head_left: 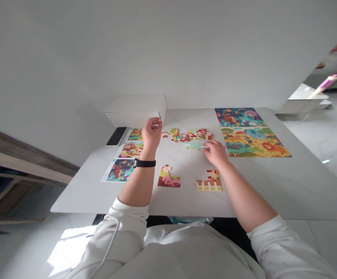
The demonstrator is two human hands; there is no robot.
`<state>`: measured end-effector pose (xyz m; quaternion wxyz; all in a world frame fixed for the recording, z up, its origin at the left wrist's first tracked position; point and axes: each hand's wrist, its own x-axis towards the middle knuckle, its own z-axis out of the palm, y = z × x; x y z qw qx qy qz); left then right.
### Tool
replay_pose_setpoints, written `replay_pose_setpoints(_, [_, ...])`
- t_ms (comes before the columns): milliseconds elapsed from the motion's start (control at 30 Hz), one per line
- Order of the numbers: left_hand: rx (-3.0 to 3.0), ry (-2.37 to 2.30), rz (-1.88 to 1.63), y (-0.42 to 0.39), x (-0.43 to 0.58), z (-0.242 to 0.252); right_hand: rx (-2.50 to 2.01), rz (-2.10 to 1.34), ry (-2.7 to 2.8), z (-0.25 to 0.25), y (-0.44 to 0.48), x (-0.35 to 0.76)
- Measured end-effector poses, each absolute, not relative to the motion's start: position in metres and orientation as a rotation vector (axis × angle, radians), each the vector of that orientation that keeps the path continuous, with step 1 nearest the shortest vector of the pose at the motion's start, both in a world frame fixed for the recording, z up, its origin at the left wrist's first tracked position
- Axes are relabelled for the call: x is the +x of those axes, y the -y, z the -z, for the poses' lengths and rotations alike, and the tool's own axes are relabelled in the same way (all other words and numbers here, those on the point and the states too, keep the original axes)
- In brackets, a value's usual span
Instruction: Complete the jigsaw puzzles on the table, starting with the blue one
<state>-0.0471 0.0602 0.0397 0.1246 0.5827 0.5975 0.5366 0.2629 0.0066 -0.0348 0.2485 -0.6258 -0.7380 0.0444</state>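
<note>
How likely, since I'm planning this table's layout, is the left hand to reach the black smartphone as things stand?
Probably yes: the left hand is raised close to the black smartphone, and only a flat, colourful printed sheet lies between them, which shouldn't block it.

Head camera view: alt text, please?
A person's right hand touches a pale green puzzle piece on a white table, beside scattered puzzle pieces. The raised left hand wears a black wristband. A part-built puzzle and another lie nearby.

A white table (81, 195) holds picture sheets (245, 133), loose jigsaw pieces (191, 135), two joined sections (168, 177) — and what looks like a phone (117, 136).
</note>
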Motion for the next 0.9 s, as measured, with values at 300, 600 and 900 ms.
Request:
replay_pose_setpoints(300, [2.153, -1.673, -0.964, -0.077, -0.024, -0.016, -1.719, -0.161, 2.005, 0.034, -0.007, 0.261])
replay_pose_setpoints(600, [2.446, -1.533, -0.606, -0.111, 0.046, -0.004, -1.737, -0.230, 1.984, 0.030, -0.006, 0.258])
replay_pose_setpoints(900, [2.424, -1.541, -0.277, -0.140, 0.077, -0.009, -1.717, -0.273, 1.970, 0.032, -0.007, 0.256])
